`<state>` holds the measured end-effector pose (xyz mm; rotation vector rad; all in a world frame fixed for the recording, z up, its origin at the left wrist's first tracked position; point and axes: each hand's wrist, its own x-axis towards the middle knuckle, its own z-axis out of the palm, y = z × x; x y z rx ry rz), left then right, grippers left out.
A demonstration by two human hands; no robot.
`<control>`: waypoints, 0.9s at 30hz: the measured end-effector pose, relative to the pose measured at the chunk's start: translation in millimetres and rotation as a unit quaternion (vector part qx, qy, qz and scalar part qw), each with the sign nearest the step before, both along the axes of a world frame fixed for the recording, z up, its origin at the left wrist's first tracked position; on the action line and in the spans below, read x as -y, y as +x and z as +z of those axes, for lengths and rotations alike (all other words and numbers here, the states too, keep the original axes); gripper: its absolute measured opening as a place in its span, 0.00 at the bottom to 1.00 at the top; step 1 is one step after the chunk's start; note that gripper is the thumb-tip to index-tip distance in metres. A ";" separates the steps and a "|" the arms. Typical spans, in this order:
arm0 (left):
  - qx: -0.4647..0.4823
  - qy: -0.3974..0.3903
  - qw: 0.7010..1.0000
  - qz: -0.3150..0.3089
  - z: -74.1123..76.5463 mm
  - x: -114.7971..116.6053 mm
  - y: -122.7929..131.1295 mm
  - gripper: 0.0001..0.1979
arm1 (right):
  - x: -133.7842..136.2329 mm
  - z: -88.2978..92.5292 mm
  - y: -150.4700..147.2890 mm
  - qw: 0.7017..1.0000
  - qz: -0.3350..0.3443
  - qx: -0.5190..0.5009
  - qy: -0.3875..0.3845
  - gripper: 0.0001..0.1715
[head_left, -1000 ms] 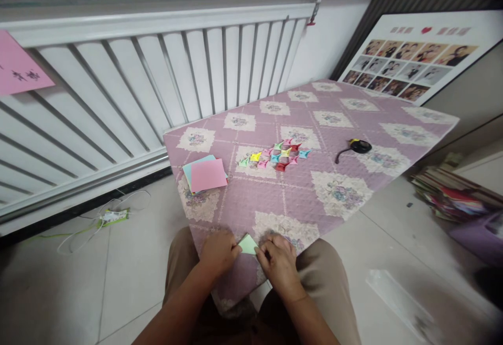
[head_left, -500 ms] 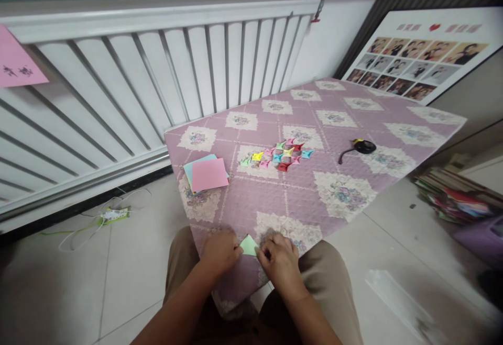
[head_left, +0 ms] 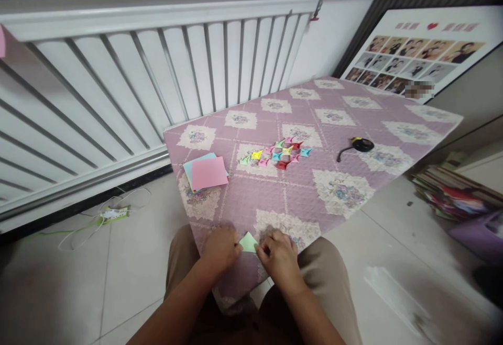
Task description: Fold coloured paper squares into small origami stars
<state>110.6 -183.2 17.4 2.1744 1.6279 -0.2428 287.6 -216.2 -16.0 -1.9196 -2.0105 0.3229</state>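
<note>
A light green piece of paper [head_left: 248,242], folded into a triangle with its tip pointing away from me, lies near the front corner of the table. My left hand [head_left: 220,251] is closed on its left corner, and my right hand [head_left: 278,253] pinches the right corner. Farther up the cloth stands a cluster of several small folded paper pieces [head_left: 287,151] in pink, red, yellow, green and blue. To their left is a stack of square paper sheets [head_left: 209,171], pink on top with blue beneath.
A purple floral tablecloth [head_left: 259,198] covers the table. On its right side lies a black and yellow object with a strap [head_left: 362,145]. A white radiator [head_left: 196,67] runs along the left edge, and a photo board [head_left: 412,52] leans at the far right. A power strip [head_left: 115,213] rests on the floor.
Both hands keep hold of the green paper's corners with hardly any movement. The view has shifted slightly, so less of the pink note on the radiator shows at the left.
</note>
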 end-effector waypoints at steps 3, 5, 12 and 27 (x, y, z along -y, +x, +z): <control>0.016 0.031 0.998 -0.042 0.7 1.7 0.4 0.09 | 0.4 -0.9 -0.3 1.000 0.000 0.000 0.004 0.11; 0.032 0.052 0.993 -0.098 0.4 1.3 -0.4 0.07 | 0.8 -1.5 -0.5 1.000 -0.001 0.000 0.006 0.11; 0.064 0.105 0.951 -0.285 -12.5 -2.9 -11.2 0.07 | 1.2 -3.7 -0.5 1.000 -0.004 -0.001 0.012 0.10; 0.059 0.221 0.930 -0.289 -27.2 20.2 -21.0 0.12 | 3.9 -5.2 -0.8 0.999 -0.015 0.008 0.028 0.12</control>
